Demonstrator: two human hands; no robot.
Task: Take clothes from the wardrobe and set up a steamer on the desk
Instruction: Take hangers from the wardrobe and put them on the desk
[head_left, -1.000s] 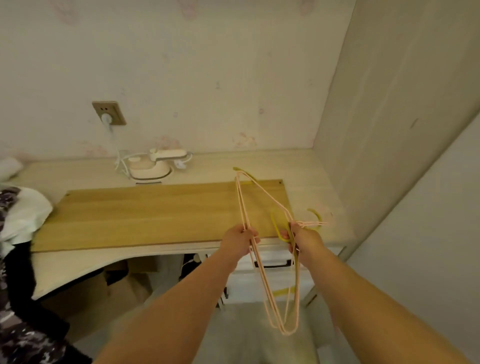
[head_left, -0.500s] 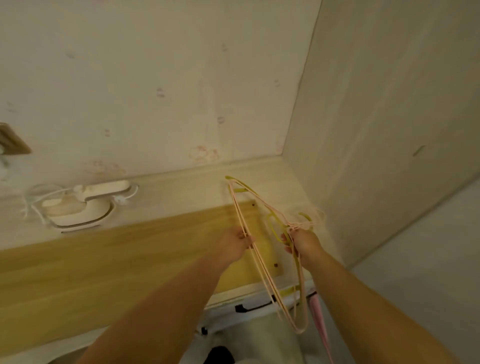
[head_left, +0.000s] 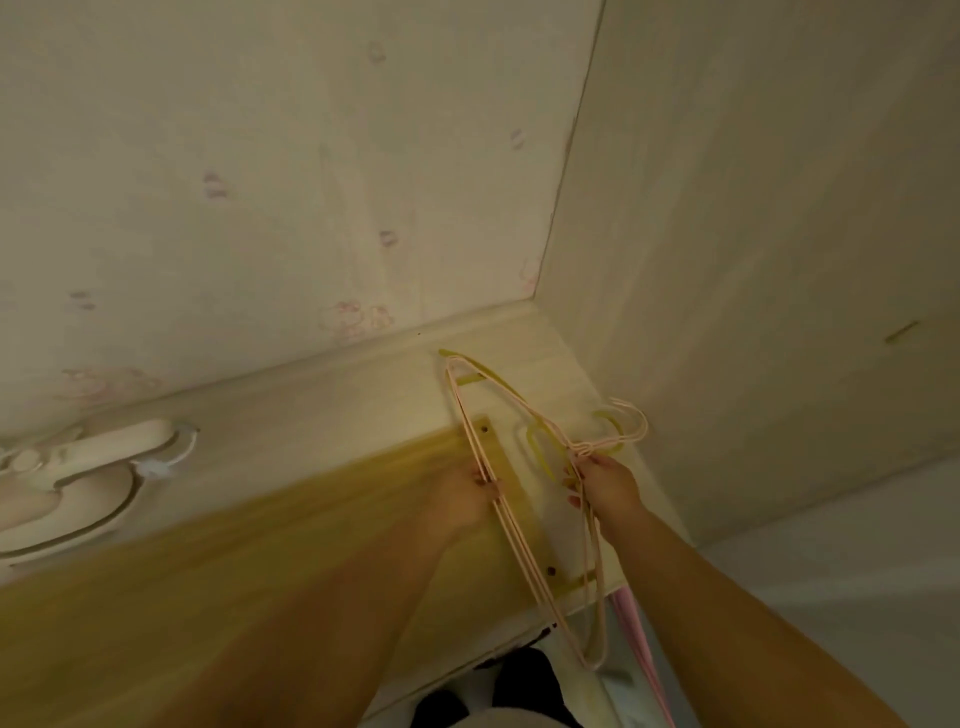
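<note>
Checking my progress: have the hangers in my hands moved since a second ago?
Yes. The hangers have gone forward over the desk, toward the back wall corner.

A pale wallpapered wall (head_left: 260, 182) with faint pink and purple motifs fills the far side. A plain beige side panel (head_left: 753, 234) rises at right. A thin pink rod (head_left: 641, 654) slants downward at near right.

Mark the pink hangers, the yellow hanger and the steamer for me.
pink hangers (head_left: 511, 540), head view, on the long bars.
yellow hanger (head_left: 535, 448), head view, on its curved loop.
steamer (head_left: 111, 447), head view, on its handle.
</note>
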